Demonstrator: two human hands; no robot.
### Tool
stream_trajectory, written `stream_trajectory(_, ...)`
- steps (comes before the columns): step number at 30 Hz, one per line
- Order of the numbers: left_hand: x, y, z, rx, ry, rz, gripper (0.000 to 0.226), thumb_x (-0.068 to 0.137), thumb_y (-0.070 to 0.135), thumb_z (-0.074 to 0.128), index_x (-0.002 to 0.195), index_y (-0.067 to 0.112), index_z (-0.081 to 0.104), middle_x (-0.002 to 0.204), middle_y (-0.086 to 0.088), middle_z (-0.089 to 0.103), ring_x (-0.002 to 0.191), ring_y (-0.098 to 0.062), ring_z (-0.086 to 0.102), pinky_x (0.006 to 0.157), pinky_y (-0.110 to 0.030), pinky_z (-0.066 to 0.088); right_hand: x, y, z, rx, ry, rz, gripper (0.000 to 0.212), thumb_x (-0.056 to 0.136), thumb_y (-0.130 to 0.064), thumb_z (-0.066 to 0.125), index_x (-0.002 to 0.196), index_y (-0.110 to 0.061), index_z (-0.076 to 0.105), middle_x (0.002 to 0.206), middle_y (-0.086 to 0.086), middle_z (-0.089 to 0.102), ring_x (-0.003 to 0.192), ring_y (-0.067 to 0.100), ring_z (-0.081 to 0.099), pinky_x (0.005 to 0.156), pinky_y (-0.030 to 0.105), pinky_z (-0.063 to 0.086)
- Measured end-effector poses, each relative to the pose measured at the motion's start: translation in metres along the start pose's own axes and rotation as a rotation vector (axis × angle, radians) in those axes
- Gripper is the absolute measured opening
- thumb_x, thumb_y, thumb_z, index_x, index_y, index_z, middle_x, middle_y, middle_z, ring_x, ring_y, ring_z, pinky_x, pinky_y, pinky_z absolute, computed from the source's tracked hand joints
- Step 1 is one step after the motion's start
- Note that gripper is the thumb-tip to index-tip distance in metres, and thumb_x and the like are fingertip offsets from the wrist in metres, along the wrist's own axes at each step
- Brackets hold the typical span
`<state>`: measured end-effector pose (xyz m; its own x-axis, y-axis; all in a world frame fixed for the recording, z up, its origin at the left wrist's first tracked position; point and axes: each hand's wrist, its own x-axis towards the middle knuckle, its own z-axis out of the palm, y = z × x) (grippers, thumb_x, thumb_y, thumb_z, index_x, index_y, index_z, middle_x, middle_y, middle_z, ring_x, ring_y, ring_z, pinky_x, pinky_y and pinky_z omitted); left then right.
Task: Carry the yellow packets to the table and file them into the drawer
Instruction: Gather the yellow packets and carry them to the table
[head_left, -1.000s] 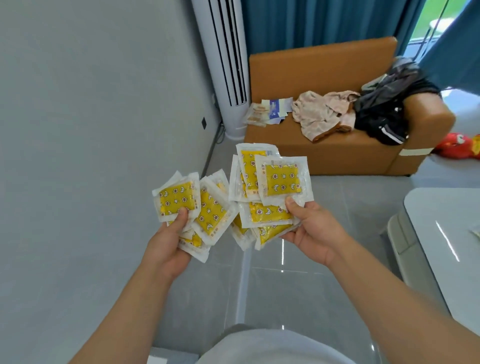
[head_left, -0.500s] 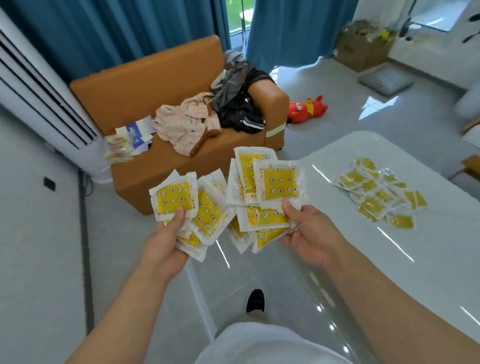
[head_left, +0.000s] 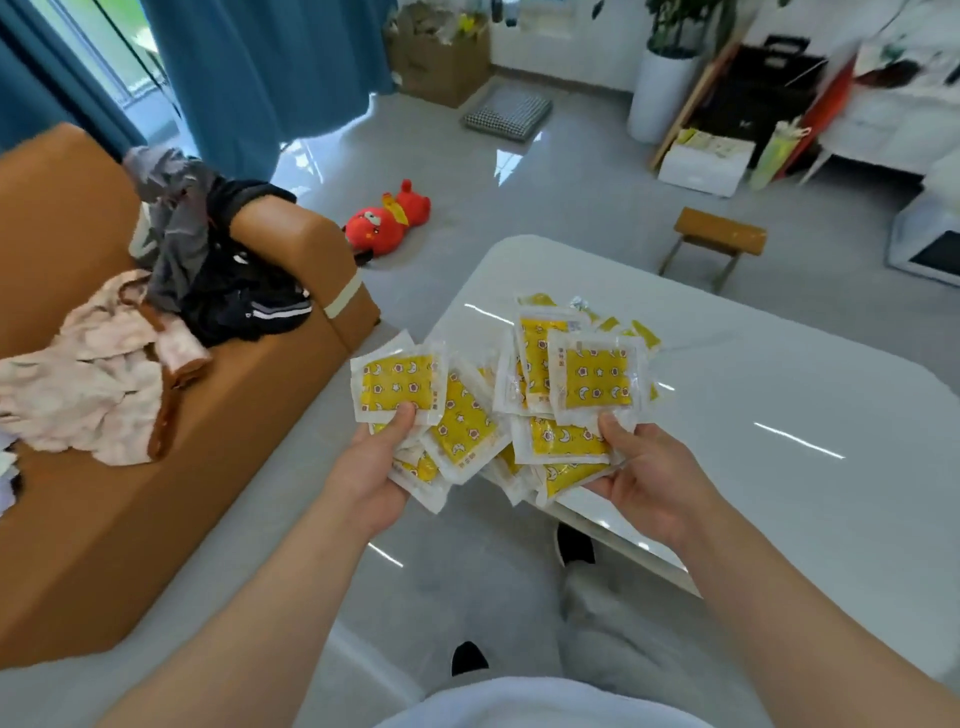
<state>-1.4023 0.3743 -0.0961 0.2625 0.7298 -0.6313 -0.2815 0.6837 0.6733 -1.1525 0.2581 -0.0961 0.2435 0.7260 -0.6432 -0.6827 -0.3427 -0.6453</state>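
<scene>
At far left an orange sofa (head_left: 156, 467) carries a heap of clothes (head_left: 171, 312), with a red plush toy (head_left: 387, 221) on the floor beyond its arm. The left hand (head_left: 371, 475) pinches a fan of yellow packets (head_left: 397, 387) under its thumb, the top one lying flat with its longer side running left to right. The right hand (head_left: 649, 483) grips a second fan (head_left: 597, 384) at the near-left corner of the white table (head_left: 779, 415), its packets spread upward and away, hiding most of some loose packets (head_left: 644, 332) lying on the tabletop behind.

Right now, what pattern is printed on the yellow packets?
Small stars and crescent moons on yellow, clear on the yellow packets in the head view.
</scene>
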Motion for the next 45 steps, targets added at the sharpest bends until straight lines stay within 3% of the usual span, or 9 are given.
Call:
stream_trajectory(5,0.091,-0.030,0.089,0.079,0.054,-0.093,0.033,0.095,0.014,0.068,0.127,0.016,0.061,0.120,-0.013,0.073,0.106,-0.035,0.072,0.092,-0.061,0.054,0.085,-0.049,-0.077,0.010,0.101,0.027,0.031,0.103,-0.018,0.054,0.131,-0.007,0.061,0.122,0.016,0.072,0.109,0.034,0.072,0.078,0.045,0.064)
stream_trajectory(14,0.262,-0.109,0.218,0.327,0.141,-0.293,0.034,0.093,0.016,0.073,0.126,0.017,0.066,0.118,-0.008,0.075,0.105,-0.031,0.073,0.091,-0.053,0.058,0.252,-0.100,-0.212,-0.078,0.271,0.185,0.030,0.105,-0.020,0.055,0.132,-0.009,0.059,0.120,0.013,0.074,0.107,0.033,0.072,0.078,0.045,0.063)
stream_trajectory(17,0.319,-0.148,0.245,0.364,0.171,-0.348,0.028,0.091,0.018,0.074,0.118,0.024,0.068,0.110,-0.003,0.077,0.100,-0.028,0.074,0.073,-0.042,0.061,0.312,-0.099,-0.255,-0.107,0.310,0.224,0.033,0.104,-0.021,0.057,0.134,-0.010,0.058,0.121,0.012,0.073,0.107,0.032,0.072,0.082,0.046,0.063)
stream_trajectory(25,0.433,-0.246,0.269,0.549,0.262,-0.462,0.017,0.087,0.025,0.080,0.098,0.029,0.067,0.103,-0.001,0.075,0.093,-0.027,0.073,0.084,-0.052,0.060,0.433,-0.076,-0.345,-0.227,0.340,0.304,0.033,0.104,-0.023,0.059,0.135,-0.014,0.058,0.124,0.010,0.072,0.109,0.030,0.072,0.092,0.052,0.058)
stream_trajectory(29,0.456,-0.283,0.268,0.603,0.324,-0.490,0.016,0.087,0.028,0.080,0.094,0.028,0.065,0.099,0.000,0.073,0.091,-0.026,0.071,0.081,-0.046,0.060,0.462,-0.066,-0.357,-0.372,0.367,0.333,0.018,0.102,-0.022,0.062,0.120,-0.023,0.063,0.116,0.007,0.074,0.102,0.029,0.073,0.086,0.050,0.061)
stream_trajectory(32,0.461,-0.299,0.269,0.719,0.398,-0.469,0.027,0.086,0.038,0.080,0.106,0.026,0.067,0.105,0.000,0.070,0.099,-0.028,0.068,0.091,-0.049,0.057,0.474,-0.064,-0.355,-0.489,0.404,0.328,0.012,0.099,-0.021,0.063,0.107,-0.030,0.063,0.109,0.002,0.073,0.094,0.023,0.074,0.076,0.044,0.063)
stream_trajectory(37,0.460,-0.293,0.279,0.931,0.444,-0.532,0.072,0.074,0.060,0.080,0.125,0.013,0.061,0.115,-0.005,0.065,0.107,-0.032,0.062,0.095,-0.044,0.053,0.474,-0.059,-0.336,-0.705,0.598,0.315,0.055,0.075,-0.036,0.071,0.126,-0.019,0.056,0.116,0.005,0.066,0.100,0.027,0.069,0.082,0.048,0.062)
stream_trajectory(40,0.454,-0.274,0.285,1.065,0.401,-0.611,0.098,0.069,0.076,0.073,0.134,0.006,0.050,0.116,-0.009,0.060,0.106,-0.034,0.059,0.086,-0.041,0.051,0.465,-0.056,-0.321,-0.879,0.678,0.354,0.059,0.086,-0.028,0.066,0.139,-0.014,0.041,0.134,0.011,0.045,0.116,0.033,0.056,0.096,0.047,0.053)
stream_trajectory(45,0.436,-0.233,0.281,1.076,0.356,-0.631,0.079,0.086,0.064,0.066,0.132,0.001,0.054,0.127,-0.014,0.061,0.108,-0.035,0.059,0.083,-0.041,0.048,0.441,-0.056,-0.300,-1.094,0.687,0.452,0.073,0.091,-0.022,0.063,0.152,-0.015,0.023,0.145,0.018,0.032,0.130,0.040,0.046,0.101,0.047,0.045)
